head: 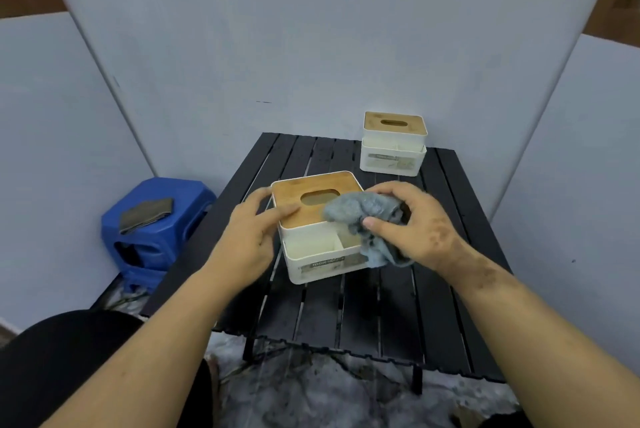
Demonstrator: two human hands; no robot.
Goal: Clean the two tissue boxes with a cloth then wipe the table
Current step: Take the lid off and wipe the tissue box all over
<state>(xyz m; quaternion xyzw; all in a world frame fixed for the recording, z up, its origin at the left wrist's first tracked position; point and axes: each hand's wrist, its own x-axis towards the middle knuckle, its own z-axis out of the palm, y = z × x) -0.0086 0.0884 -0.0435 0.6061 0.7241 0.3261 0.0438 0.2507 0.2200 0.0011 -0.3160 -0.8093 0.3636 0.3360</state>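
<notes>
Right hand (420,223) was seen curled round a crumpled grey cloth (363,216) – thumb and fingers pinching it – and the cloth was pressed against the right end of the near tissue box (320,230), over its wooden lid and front compartment. Left hand (251,227) was laid against the box's left side, fingers fairly straight, thumb resting on the lid. This box was placed near the middle of the black slatted table (346,306); the second tissue box (393,142) was set at the far right corner – well apart. A blue stool (156,216) was seen beside the table's left edge.
</notes>
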